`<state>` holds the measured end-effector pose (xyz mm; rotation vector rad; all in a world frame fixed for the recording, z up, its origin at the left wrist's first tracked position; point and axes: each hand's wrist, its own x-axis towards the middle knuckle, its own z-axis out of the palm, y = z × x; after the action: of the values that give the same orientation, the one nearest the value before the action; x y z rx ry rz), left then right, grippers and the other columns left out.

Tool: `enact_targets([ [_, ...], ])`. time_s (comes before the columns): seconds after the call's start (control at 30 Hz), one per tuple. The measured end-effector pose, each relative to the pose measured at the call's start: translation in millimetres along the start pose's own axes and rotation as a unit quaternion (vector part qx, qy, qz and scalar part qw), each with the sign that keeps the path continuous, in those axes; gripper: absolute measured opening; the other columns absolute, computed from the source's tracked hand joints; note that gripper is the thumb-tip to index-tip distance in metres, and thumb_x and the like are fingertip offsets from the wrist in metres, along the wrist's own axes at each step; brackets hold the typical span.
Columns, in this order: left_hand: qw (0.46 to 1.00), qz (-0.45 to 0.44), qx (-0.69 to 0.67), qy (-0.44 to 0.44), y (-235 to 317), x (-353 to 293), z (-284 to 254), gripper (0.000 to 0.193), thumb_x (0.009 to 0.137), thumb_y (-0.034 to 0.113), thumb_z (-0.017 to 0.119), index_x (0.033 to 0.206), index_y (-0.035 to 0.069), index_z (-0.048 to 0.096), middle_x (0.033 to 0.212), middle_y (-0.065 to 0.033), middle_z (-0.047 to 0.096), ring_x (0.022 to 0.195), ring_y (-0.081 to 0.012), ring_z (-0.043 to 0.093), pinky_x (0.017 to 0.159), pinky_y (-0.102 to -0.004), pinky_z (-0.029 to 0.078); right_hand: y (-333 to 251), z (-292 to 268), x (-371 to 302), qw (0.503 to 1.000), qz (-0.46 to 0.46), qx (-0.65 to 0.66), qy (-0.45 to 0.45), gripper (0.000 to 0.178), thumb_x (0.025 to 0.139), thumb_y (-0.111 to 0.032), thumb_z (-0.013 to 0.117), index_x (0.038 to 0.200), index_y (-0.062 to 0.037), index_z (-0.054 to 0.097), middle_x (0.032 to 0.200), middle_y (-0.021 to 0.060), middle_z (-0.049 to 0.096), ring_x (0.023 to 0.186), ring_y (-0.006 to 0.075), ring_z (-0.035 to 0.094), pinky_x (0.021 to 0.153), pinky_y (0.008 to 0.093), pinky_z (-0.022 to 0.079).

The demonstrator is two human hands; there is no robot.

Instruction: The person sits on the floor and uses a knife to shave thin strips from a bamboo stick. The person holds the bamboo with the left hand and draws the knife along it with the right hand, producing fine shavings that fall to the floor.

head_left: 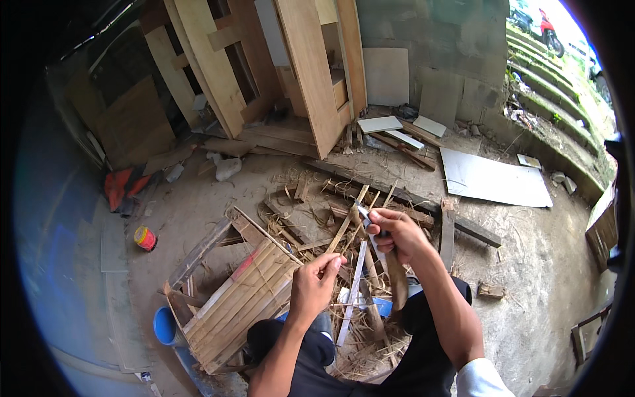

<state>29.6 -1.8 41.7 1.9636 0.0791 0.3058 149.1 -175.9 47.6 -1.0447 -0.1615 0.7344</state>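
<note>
- Head view, looking down at a seated person's two bare hands above a dirt floor littered with bamboo shavings (370,344).
- The left hand (316,281) pinches the lower end of a thin bamboo strip (344,228) between thumb and fingertips.
- The bamboo strip's long axis runs diagonally, from the left hand up and to the right, with its far tip pointing away from the person toward the wooden boards (311,73).
- The right hand (395,233) is curled closed around a knife (366,221), whose pale blade meets the strip near its upper part.
- The strip lies between the two hands, the left hand lower and nearer the body, the right hand higher.
- A woven bamboo panel (241,298) rests just left of the left hand, by the person's knee.
- A small red and yellow can (144,238) sits well apart on the left.
</note>
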Motion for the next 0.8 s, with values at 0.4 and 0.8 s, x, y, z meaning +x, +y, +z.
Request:
enact_targets([
  [0.4,1.0,-0.005,0.001,-0.026,5,-3,7,0.019,0.094,0.015,0.057,0.098,0.0,0.067,0.08,-0.0014,0.066,0.069,-0.0036,0.053,0.063,-0.0199,0.044,-13,-56,24,0.987,-0.044,0.075,0.132,0.007,0.096,-0.01,0.048,0.097,-0.007,0.055,0.07,-0.001,0.051,0.047,0.003,0.037,0.04,0.0173,0.032],
  [0.8,0.995,-0.065,-0.072,-0.024,-2,8,-23,0.02,0.096,0.016,0.053,0.095,0.001,0.065,0.068,0.0035,0.052,0.063,-0.0034,0.044,0.056,-0.0214,0.036,22,11,-5,0.999,-0.034,-0.014,-0.038,0.025,0.098,-0.021,0.049,0.119,-0.0074,0.055,0.072,-0.0022,0.053,0.049,0.0028,0.034,0.042,0.017,0.026],
])
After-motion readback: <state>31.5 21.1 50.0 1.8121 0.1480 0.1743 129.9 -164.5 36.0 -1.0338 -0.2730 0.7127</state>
